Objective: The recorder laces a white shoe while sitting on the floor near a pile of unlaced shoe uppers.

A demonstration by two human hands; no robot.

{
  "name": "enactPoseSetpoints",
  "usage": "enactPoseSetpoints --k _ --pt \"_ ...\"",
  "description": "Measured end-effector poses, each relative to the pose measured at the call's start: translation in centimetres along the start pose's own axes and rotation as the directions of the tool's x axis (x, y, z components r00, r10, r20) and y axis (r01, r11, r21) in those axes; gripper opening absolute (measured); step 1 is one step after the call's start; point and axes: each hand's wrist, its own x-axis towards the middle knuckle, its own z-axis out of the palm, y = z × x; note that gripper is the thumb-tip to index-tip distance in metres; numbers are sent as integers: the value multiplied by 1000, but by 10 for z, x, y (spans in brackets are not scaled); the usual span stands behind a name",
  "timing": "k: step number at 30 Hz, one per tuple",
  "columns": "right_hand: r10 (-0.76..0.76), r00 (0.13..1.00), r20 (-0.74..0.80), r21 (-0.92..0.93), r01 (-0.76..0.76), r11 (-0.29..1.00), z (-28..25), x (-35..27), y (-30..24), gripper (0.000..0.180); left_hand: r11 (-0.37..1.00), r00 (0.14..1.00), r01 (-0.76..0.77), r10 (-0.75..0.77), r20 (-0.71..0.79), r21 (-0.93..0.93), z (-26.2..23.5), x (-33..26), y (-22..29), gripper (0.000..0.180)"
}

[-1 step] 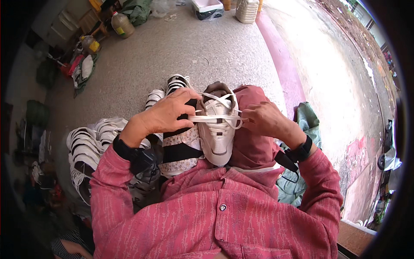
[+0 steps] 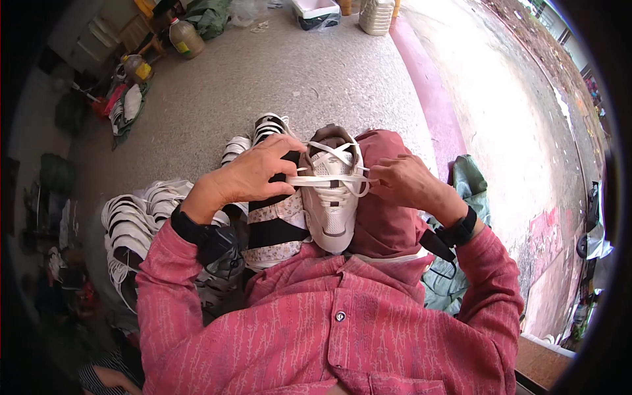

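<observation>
Nothing has shifted measurably since the earlier frame: both hands and the shoe sit in the same places

From my remote station I read the view left to right. At far left a heap of white moulded shoe soles [image 2: 128, 220] lies on the grey concrete floor [image 2: 276, 79]. Next comes the left hand [image 2: 253, 176], its fingers curled narrow and pinched on one end of the flat white lace [image 2: 329, 179], the palm resting over a black-and-white striped shoe [image 2: 273, 227] just beside the work. At centre, the white and grey lace-up sneaker [image 2: 331, 191] lies on the lap, against the dark red trouser knee [image 2: 388, 220], toe toward the body. The right hand [image 2: 405, 181] is likewise closed tight on the other lace end, drawn out to the right

Judged step: lacing, with the strand pulled taut across the upper eyelets. The next move likely calls for even tension on both ends, then feeding a tip through the following eyelet without twisting the flat lace
</observation>
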Motion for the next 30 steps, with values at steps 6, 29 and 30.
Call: enactPoseSetpoints --k 6,29,30 --pt "57 998 -23 531 -36 847 -10 -2 -13 28 993 995 81 -76 59 -82 -4 -1 4 19" --pt "372 928 -36 816 -188 547 -12 38 23 43 910 975 215 -220 26 -355 -4 4 -15 37" --pt "355 930 -99 749 -165 642 -4 49 29 46 809 943 300 -330 31 -505 -4 11 -14 41"
